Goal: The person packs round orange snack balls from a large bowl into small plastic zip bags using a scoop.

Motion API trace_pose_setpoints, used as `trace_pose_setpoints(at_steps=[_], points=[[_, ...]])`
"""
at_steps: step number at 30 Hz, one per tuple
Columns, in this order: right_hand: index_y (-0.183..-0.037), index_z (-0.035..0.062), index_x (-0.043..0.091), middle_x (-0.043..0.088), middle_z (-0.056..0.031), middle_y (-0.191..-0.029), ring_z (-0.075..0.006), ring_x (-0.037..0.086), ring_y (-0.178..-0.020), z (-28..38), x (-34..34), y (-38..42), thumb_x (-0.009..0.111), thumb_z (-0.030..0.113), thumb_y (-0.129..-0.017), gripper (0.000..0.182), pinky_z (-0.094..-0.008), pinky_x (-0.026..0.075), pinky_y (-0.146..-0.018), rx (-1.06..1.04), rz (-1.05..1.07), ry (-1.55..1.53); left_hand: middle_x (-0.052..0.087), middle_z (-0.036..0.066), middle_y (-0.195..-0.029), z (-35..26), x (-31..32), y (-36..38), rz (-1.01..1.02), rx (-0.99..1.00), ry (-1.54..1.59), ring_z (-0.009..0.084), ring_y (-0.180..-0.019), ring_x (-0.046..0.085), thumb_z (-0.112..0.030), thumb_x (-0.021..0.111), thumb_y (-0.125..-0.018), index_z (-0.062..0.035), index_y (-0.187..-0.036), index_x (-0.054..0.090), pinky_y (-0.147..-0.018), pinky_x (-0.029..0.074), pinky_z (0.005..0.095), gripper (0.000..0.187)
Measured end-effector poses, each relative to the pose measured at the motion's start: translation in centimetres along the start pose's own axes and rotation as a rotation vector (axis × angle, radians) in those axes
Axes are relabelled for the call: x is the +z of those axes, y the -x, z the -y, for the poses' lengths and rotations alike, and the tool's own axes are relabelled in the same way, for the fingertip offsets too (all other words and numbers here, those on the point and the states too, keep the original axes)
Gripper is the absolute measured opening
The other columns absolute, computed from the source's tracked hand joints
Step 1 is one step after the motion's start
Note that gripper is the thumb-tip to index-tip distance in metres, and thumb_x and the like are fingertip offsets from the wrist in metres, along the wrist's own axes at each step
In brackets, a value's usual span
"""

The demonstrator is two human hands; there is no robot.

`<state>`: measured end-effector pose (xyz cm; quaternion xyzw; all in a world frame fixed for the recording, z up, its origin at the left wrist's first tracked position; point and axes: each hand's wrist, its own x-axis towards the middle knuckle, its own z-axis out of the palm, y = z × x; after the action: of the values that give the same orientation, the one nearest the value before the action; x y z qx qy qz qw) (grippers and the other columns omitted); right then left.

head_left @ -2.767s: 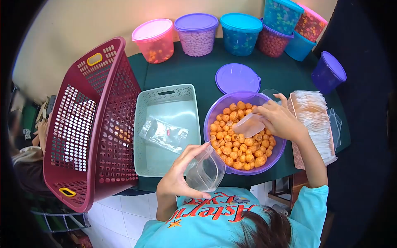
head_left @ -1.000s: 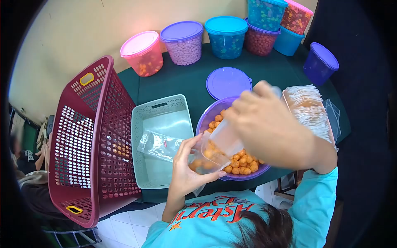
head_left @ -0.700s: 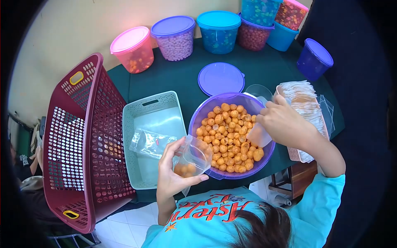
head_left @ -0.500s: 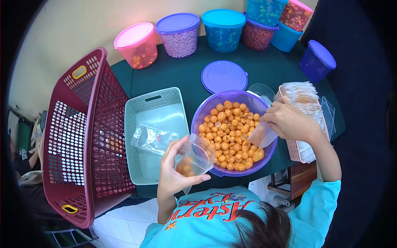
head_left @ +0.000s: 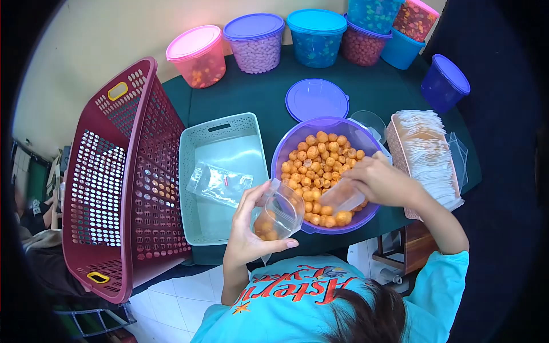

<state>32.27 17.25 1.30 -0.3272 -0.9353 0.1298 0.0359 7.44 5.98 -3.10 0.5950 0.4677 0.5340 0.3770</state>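
Observation:
My left hand (head_left: 251, 234) grips a clear plastic pouch (head_left: 280, 212), its mouth held open, with some orange balls at its bottom. Beside it stands a purple tub (head_left: 278, 153) full of round orange snack balls (head_left: 320, 166). My right hand (head_left: 378, 180) is closed on a translucent scoop (head_left: 343, 195), which dips among the balls at the tub's right side. Left of my left hand, a flat clear bag (head_left: 220, 183) lies in a pale green tray (head_left: 189, 214).
A tall maroon basket (head_left: 154, 171) stands at the left. Behind are a purple lid (head_left: 317, 100), a pink-lidded tub (head_left: 197, 57) and several other lidded tubs. At right, a pink basket (head_left: 398, 148) holds stacked white packets (head_left: 426, 151).
My right hand has moved left and slightly down with the scoop, whose blade now sits lower among the balls. My left hand still holds the pouch, and the whole view has shifted slightly.

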Motion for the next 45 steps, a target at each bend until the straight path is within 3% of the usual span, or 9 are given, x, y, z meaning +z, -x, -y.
trace_pose_setpoints(at_steps=[12,15,17,22,24,33,41,43,45], points=[[-0.08,0.0068,0.064,0.061,-0.009,-0.069,-0.0226,0.057,-0.072,0.2,-2.0,-0.2,0.049,0.009,-0.073,0.017,-0.0345,0.035,-0.068,-0.023,0.128,0.156,0.045,0.015,-0.112,-0.9,0.4,0.1,0.133,-0.017,-0.147,0.0258,-0.104,0.046,-0.027,0.083,-0.044,-0.0008,-0.121,0.039,-0.088,0.036,0.0356,0.092],[-0.081,0.0068,0.064,0.061,-0.0111,-0.071,-0.0247,0.058,-0.071,0.5,-0.8,-0.7,0.048,0.009,-0.073,0.018,-0.035,0.035,-0.068,-0.022,0.151,0.043,0.045,0.015,-0.112,-0.8,0.4,0.2,0.146,-0.02,-0.155,0.0267,-0.104,0.046,-0.027,0.083,-0.044,-0.0011,-0.121,0.04,-0.088,0.036,0.036,0.091],[-0.09,0.0051,0.063,0.061,-0.0104,-0.08,-0.0238,0.055,-0.083,1.6,0.5,-1.2,0.051,0.012,-0.076,0.019,-0.0349,0.035,-0.076,0.117,0.222,-0.095,0.045,0.015,-0.111,-0.8,0.4,0.1,0.141,-0.01,-0.144,0.027,-0.104,0.046,-0.028,0.083,-0.044,-0.0008,-0.12,0.04,-0.088,0.036,0.0362,0.091],[-0.089,0.0034,0.062,0.061,-0.0149,-0.074,-0.028,0.059,-0.072,0.9,3.0,-1.7,0.048,0.01,-0.075,0.021,-0.04,0.039,-0.067,0.023,-0.059,-0.282,0.046,0.015,-0.11,-0.4,0.5,0.4,0.127,0.002,-0.148,0.0264,-0.103,0.047,-0.028,0.083,-0.044,-0.0005,-0.12,0.04,-0.088,0.036,0.0361,0.091],[-0.094,0.0008,0.06,0.061,-0.016,-0.076,-0.0253,0.059,-0.074,0.6,2.8,-2.2,0.048,0.011,-0.077,0.023,-0.037,0.042,-0.067,0.209,0.103,-0.571,0.046,0.015,-0.11,-0.5,0.5,0.6,0.121,0.005,-0.147,0.0259,-0.103,0.047,-0.028,0.083,-0.044,-0.0004,-0.12,0.04,-0.088,0.037,0.0361,0.091],[-0.098,-0.0024,0.058,0.06,-0.0177,-0.084,-0.0242,0.058,-0.08,-0.6,1.8,-3.0,0.047,0.012,-0.081,0.024,-0.0335,0.043,-0.073,0.176,0.121,-0.677,0.047,0.014,-0.108,-0.6,0.3,1.0,0.043,0.034,-0.12,0.0234,-0.098,0.049,-0.026,0.083,-0.044,0.0002,-0.12,0.04,-0.084,0.039,0.0339,0.09],[-0.097,-0.0029,0.058,0.06,-0.0117,-0.078,-0.0167,0.056,-0.075,-1.6,-4.1,-3.8,0.046,0.011,-0.083,0.023,-0.0302,0.043,-0.072,0.129,-0.047,-0.586,0.05,0.014,-0.101,-1.8,0.5,-1.2,-0.051,0.039,-0.36,0.0229,-0.092,0.052,-0.03,0.082,-0.047,0.0018,-0.114,0.044,-0.075,0.043,0.0326,0.083],[-0.093,-0.0013,0.06,0.062,-0.0113,-0.077,-0.0195,0.058,-0.075,0.2,-6.6,-4.1,0.047,0.01,-0.08,0.021,-0.0331,0.041,-0.074,0.186,-0.031,-0.551,0.05,0.014,-0.101,-1.9,1.2,-2.0,-0.049,0.068,-0.36,0.0231,-0.092,0.052,-0.03,0.081,-0.048,0.002,-0.114,0.044,-0.075,0.044,0.033,0.082],[-0.087,0.0012,0.062,0.063,-0.0122,-0.076,-0.025,0.058,-0.076,1.8,-7.9,-4.5,0.049,0.008,-0.074,0.02,-0.0361,0.038,-0.074,0.054,-0.107,-0.175,0.05,0.014,-0.101,-2.3,2.0,-2.8,-0.043,0.093,-0.358,0.0232,-0.092,0.052,-0.03,0.081,-0.049,0.0021,-0.113,0.044,-0.075,0.044,0.0334,0.081]])
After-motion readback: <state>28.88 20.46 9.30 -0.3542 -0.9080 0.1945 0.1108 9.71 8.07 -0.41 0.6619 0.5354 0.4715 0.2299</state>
